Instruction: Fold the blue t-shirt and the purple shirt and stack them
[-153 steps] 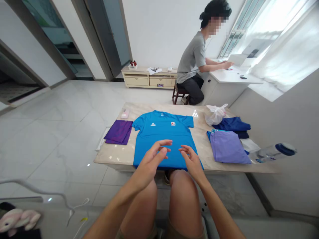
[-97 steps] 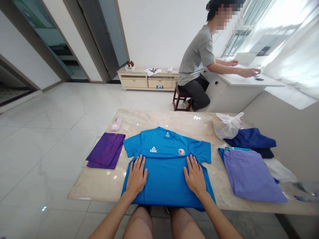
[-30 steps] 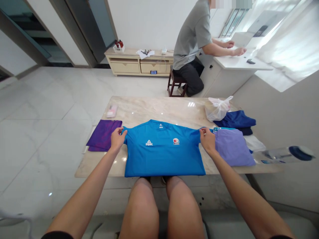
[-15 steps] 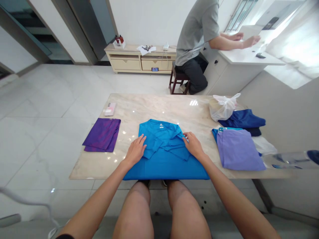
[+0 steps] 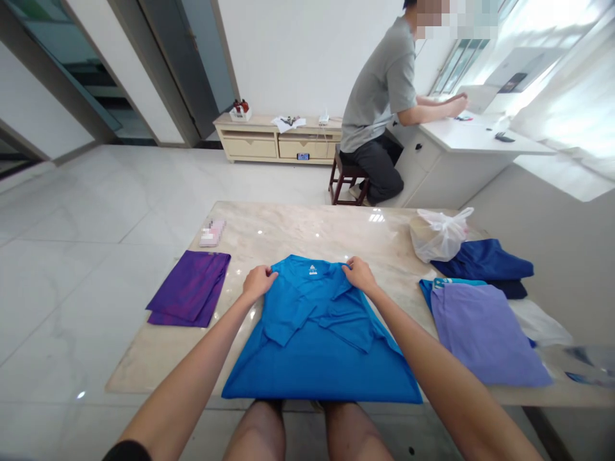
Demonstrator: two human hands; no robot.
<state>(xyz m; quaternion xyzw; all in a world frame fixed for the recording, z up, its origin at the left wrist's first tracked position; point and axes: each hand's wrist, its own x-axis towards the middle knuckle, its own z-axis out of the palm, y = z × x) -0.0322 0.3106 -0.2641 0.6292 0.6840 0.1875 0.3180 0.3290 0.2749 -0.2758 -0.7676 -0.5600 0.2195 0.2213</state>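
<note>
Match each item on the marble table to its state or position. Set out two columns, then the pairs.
Items:
1. Bright blue T-shirt
2. Dark purple folded cloth
3. White plastic bag
4. Lavender folded garment

States:
A. Puffed up, beside a navy blue garment
B. Lying flat, left of the shirt
C. Lying on a turquoise garment
D. Sleeves folded in, held at the top by the left hand and right hand

Pairs: 1-D, 2-B, 3-A, 4-C

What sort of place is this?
Probably a home or small workroom: a low cream drawer cabinet, a white desk beside a curtained window, and a marble-topped table with folded clothes.
</note>
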